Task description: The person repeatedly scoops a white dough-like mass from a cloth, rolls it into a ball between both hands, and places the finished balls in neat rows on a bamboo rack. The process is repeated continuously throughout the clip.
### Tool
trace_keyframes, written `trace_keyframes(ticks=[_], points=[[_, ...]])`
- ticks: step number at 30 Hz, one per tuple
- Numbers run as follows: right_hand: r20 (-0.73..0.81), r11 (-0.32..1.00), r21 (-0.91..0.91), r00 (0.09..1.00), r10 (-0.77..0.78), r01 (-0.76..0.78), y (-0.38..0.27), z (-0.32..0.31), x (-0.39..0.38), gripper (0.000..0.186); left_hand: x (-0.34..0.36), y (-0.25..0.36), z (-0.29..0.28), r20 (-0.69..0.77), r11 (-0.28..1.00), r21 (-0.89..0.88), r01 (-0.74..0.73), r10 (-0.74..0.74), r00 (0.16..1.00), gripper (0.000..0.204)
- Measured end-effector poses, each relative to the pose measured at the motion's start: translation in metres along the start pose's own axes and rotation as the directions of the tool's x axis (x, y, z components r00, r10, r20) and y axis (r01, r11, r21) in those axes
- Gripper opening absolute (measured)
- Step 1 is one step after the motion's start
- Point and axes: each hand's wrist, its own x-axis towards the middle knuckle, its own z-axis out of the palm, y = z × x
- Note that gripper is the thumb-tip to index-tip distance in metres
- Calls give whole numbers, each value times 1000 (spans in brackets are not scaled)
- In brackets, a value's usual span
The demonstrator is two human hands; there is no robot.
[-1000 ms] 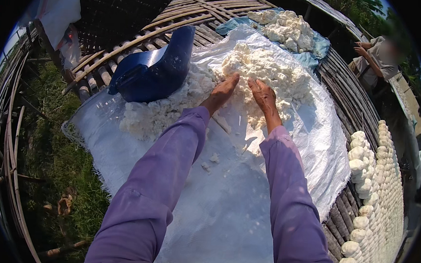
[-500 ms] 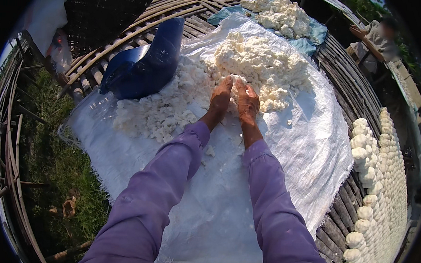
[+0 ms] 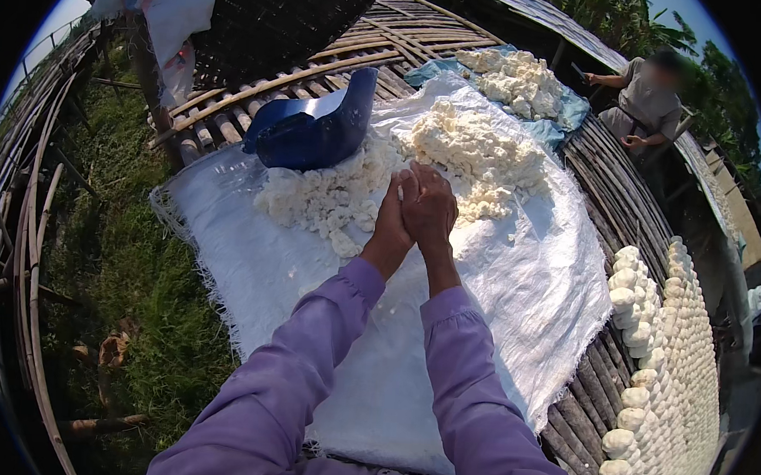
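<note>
A white woven sheet (image 3: 526, 273) with a frayed left edge lies over a platform (image 3: 574, 423) of dark poles, and on it sits a crumbly cream-coloured heap (image 3: 473, 147), just beyond the hands and to their right. A paler heap (image 3: 321, 203) spreads to their left, with a dark blue plastic vessel (image 3: 325, 143) resting at its far side, one end jutting up; it blocks the view of whatever is directly behind it. Farther off, a third lumpy pile (image 3: 516, 80) lies on a light blue sheet (image 3: 571, 105). Rows of rounded white lumps (image 3: 677, 369) fill the lower right, well apart from the hands. A dark woven panel (image 3: 280, 27) hangs over the upper left, grass (image 3: 152, 267) shows below on the left, and another person (image 3: 646, 101) is at the upper right. The left hand (image 3: 390, 229) and right hand (image 3: 428, 210) are pressed together at the near edge of the cream heap, fingers curled and largely closed, the right overlapping the left. A small white bit shows near the thumbs; whether the palms enclose a lump, I cannot tell.
</note>
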Motion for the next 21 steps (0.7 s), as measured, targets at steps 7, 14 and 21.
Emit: trace_keyframes(ticks=[7,14,21], points=[[28,807,575,989,144,-134,-1,11,-32,56,-50,3,-14,-101,987,136,-80,94,990,41],[258,540,698,869,423,-470,-10,22,-50,52,-91,21,-6,29,935,348,-71,65,997,102],[-67,916,399,998,-18,44,-44,0,-71,40,-105,26,-19,68,992,53,-116,112,991,76]])
